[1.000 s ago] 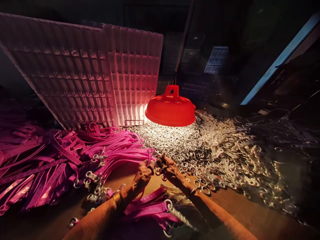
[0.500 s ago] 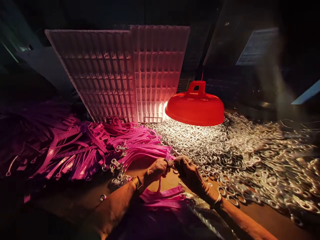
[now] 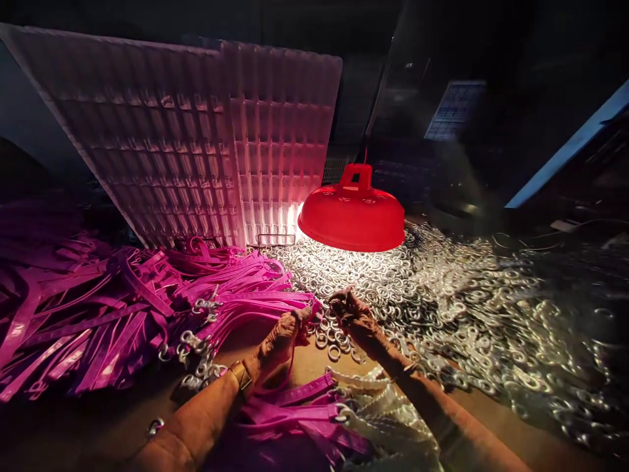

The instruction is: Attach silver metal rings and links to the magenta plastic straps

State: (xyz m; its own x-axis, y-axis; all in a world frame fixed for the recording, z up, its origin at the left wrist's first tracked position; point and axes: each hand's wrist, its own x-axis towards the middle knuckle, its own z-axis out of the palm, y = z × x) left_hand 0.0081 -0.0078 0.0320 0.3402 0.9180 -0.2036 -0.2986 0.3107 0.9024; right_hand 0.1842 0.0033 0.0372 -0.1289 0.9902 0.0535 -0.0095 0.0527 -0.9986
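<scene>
My left hand (image 3: 285, 335) is closed around the end of a pink strap (image 3: 316, 305), held just above the table. A thin pink length hangs below these fingers. Across a small gap, my right hand (image 3: 354, 317) hovers over the near edge of a heap of silvery metal snap hooks and rings (image 3: 457, 311). Its fingers are curled together, and whatever they may hold is hidden. Left of my hands lies a big pile of pink straps (image 3: 122, 301), some with metal hooks on their ends. More pink straps (image 3: 295, 419) lie close to me, between my forearms.
A red lamp (image 3: 351, 219) hangs low over the metal heap. Behind the straps, pale ribbed panels (image 3: 196, 144) stand upright. Whitish ribbed strips (image 3: 393, 413) lie by my right forearm. A few loose hooks (image 3: 196, 357) rest on the brown table (image 3: 314, 367).
My hands were together at the strap's end and are now apart, the right one over the metal pieces. The whole view has shifted, so the lamp and panels appear farther left.
</scene>
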